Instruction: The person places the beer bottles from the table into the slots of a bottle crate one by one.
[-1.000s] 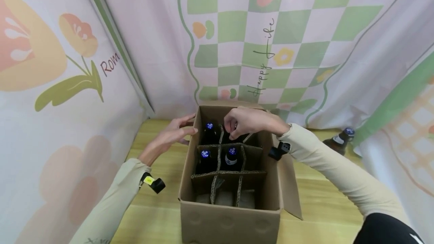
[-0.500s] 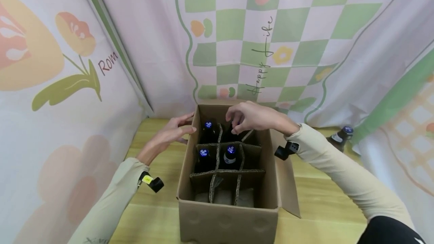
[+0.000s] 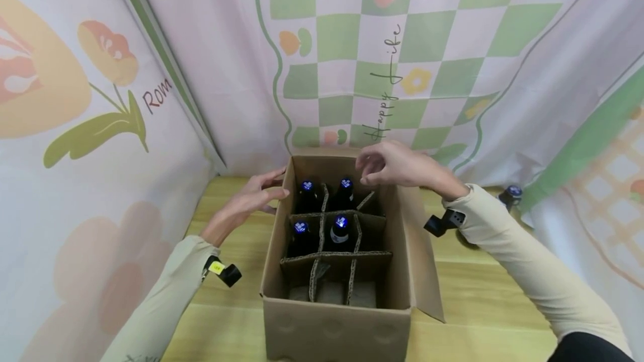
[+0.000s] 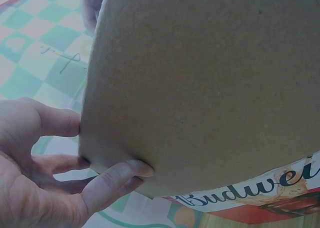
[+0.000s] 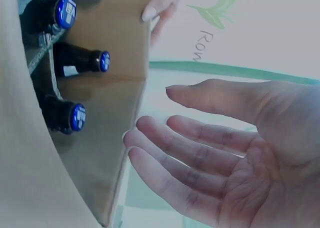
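A brown cardboard box [image 3: 336, 320] with corrugated dividers [image 3: 334, 256] stands open-topped. Four compartments, in two rows toward the far left, hold dark blue-capped bottles, among them a far one [image 3: 345, 191] and a nearer one [image 3: 340, 230]. My right hand [image 3: 399, 165] hovers over the box's far right part, fingers loosely curved, holding nothing; the palm shows bare in the right wrist view. My left hand [image 3: 251, 197] is at the far left corner, thumb at the rim. In the left wrist view, its fingertips [image 4: 140, 169] press the cardboard's outer face.
Another dark bottle [image 3: 511, 195] stands on the wooden table [image 3: 483, 289] to the right, partly hidden by the right sleeve. A box flap [image 3: 426, 272] sticks out along the right side. Printed curtains [image 3: 342, 71] hang behind and to the sides.
My right hand has let go of the far middle bottle and moved up and to the right, uncovering its blue cap. The left hand has stayed at the box corner.
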A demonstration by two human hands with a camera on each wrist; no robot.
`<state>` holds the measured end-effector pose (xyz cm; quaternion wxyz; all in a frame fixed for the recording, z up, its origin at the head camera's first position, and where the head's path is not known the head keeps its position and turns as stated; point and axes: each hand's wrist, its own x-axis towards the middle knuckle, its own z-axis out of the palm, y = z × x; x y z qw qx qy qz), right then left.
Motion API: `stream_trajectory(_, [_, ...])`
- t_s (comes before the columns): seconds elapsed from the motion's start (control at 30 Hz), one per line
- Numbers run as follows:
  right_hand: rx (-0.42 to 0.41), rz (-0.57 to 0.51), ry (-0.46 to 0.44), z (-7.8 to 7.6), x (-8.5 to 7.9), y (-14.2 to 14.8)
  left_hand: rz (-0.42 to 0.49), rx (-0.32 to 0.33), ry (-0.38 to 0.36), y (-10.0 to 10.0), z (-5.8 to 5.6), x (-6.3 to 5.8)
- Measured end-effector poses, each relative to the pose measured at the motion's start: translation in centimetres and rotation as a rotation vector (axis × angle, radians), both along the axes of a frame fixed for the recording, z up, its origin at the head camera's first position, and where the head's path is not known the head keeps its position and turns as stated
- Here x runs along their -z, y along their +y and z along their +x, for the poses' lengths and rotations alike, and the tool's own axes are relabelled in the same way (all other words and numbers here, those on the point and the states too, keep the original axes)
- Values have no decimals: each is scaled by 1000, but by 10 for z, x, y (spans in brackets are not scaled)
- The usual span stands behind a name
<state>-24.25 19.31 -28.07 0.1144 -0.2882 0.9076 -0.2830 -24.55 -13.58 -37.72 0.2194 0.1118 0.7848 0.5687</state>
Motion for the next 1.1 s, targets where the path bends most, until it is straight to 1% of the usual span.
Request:
stream_trajectory(0.17, [31,-15,-15,0,-3,9,1,1,1,-2,0,0])
stream_trajectory(0.33, [54,-66,-14,-2,1,19,4,1,3,-2,-1,1])
stream_trajectory(0.47, [122,-130,-28,-2,7,32,9,1,3,-1,-1,1])
stream_trajectory(0.57, [160,-138,-23,0,9,42,15,3,-4,-1,-1,0])
stream_trajectory(0.63, [162,-127,-17,2,10,48,18,3,-9,-1,0,0])
stream_trajectory(0.77, [137,-130,-39,5,12,57,18,3,0,-1,1,0])
stream_trajectory(0.87, [133,-136,-48,6,14,63,17,6,7,-1,0,0])
stream_trajectory(0.93, [148,-140,-55,5,15,66,16,8,7,-1,0,0])
stream_trajectory(1.1, [210,-191,-91,-1,22,75,14,8,4,-1,-1,1])
